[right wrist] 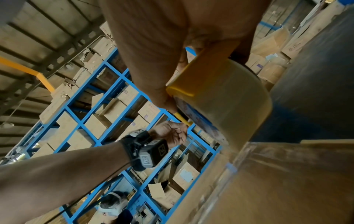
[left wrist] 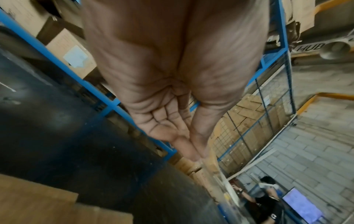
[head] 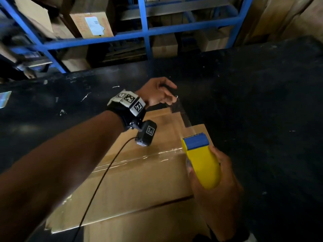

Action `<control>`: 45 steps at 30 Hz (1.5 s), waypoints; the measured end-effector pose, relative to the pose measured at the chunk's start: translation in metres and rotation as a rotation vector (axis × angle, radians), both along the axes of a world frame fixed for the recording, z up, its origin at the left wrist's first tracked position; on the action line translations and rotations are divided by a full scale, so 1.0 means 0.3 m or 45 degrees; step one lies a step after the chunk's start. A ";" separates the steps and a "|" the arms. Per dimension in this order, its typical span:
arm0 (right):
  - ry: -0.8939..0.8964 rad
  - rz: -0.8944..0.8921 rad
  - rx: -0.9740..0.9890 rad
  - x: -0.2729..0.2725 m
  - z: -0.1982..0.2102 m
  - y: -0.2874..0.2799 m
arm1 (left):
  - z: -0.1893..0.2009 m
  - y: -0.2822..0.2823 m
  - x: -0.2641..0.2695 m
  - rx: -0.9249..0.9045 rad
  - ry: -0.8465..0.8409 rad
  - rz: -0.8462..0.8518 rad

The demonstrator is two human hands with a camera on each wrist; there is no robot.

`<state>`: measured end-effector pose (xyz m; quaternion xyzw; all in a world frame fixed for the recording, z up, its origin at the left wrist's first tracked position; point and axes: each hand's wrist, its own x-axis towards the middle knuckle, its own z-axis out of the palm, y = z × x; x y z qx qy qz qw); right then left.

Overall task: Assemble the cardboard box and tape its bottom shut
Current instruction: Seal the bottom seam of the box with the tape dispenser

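Right hand (head: 216, 187): yellow tape dispenser (head: 201, 161) is gripped.
Left hand (head: 157, 91): clear tape (head: 183, 114) end is pinched above cardboard box (head: 139, 180).
Writing: "HUB" is read in the left wrist view.

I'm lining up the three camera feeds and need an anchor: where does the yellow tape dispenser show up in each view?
Head: the yellow tape dispenser sits right of centre, low, held by the right hand over the cardboard box.
Left wrist: not clearly in it.
Right wrist: upper centre, its edge beside the tape roll.
Shared landmark: the blue shelving.
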<state>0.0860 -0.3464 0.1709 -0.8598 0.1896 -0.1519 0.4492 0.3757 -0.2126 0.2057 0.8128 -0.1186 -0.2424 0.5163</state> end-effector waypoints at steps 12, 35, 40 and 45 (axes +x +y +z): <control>-0.007 -0.057 -0.006 0.177 -0.059 0.034 | -0.219 -0.055 0.112 0.156 0.064 -0.056; 0.190 -0.066 -0.011 0.223 -0.111 0.044 | -0.343 -0.073 0.126 0.467 0.132 -0.210; 0.194 -0.082 -0.023 0.217 -0.115 0.047 | -0.347 -0.080 0.120 0.485 -0.065 -0.110; 0.192 -0.071 -0.043 0.214 -0.112 0.046 | -0.333 -0.086 0.101 0.472 -0.050 -0.199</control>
